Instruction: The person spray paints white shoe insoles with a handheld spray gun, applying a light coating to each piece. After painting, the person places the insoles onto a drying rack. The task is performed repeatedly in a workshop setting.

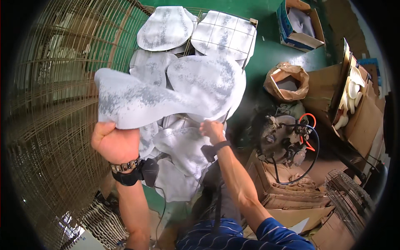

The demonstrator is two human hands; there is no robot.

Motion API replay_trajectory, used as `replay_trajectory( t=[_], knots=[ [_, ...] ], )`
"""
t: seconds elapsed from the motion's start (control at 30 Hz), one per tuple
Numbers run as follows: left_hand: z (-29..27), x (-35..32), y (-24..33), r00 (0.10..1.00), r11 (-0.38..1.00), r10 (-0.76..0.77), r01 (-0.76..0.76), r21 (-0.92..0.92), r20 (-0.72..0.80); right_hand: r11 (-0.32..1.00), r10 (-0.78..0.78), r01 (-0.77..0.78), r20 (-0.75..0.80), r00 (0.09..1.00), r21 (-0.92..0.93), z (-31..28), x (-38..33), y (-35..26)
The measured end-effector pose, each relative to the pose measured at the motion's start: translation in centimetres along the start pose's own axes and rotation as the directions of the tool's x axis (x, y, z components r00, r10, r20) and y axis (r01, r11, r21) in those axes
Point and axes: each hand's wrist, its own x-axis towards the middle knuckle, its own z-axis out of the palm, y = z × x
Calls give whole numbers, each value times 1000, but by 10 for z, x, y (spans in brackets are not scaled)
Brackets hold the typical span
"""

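A floppy white sheet piece with grey speckles (139,96) spans between my hands, raised and bent at its left end. My left hand (114,141) is closed on its lower left edge, the thumb on the near side. My right hand (213,131) is pinched at the lower edge of its right part, fingers pressed together. Beneath and beyond lie several similar pieces in stacks, such as a rounded piece (164,29) at the back left and another piece (223,35) under wire at the back right. More loose pieces (183,148) lie below my hands.
Tall wire mesh racks (62,91) line the left. On the green floor at right stand an open carton (301,25) and a brown paper bag (286,81). Nearer are a dirty machine with hoses (283,139), flattened cardboard (291,200) and a box of pale pieces (353,93).
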Motion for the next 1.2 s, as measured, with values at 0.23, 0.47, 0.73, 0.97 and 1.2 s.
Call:
replay_trajectory(
  t=[0.23,0.47,0.73,0.97,1.2],
  knots=[
    [-17,-13,11,1000,999,12,-12,38,-17,997,41,-44,51,998,63,20,-9,30],
    [4,4,-15,999,999,-43,44,22,-32,988,-10,-36,303,953,148,-4,-17,39],
    [78,96,-79,953,975,-206,219,-38,221,990,107,-89,171,979,-113,-52,-79,17],
    [115,172,-115,893,968,-190,240,-75,407,999,-9,9,4,1000,-43,-107,-123,-29],
    [4,236,-209,957,951,-290,291,-107,25,997,-66,61,-106,992,-57,-155,-131,-26]
  ],
)
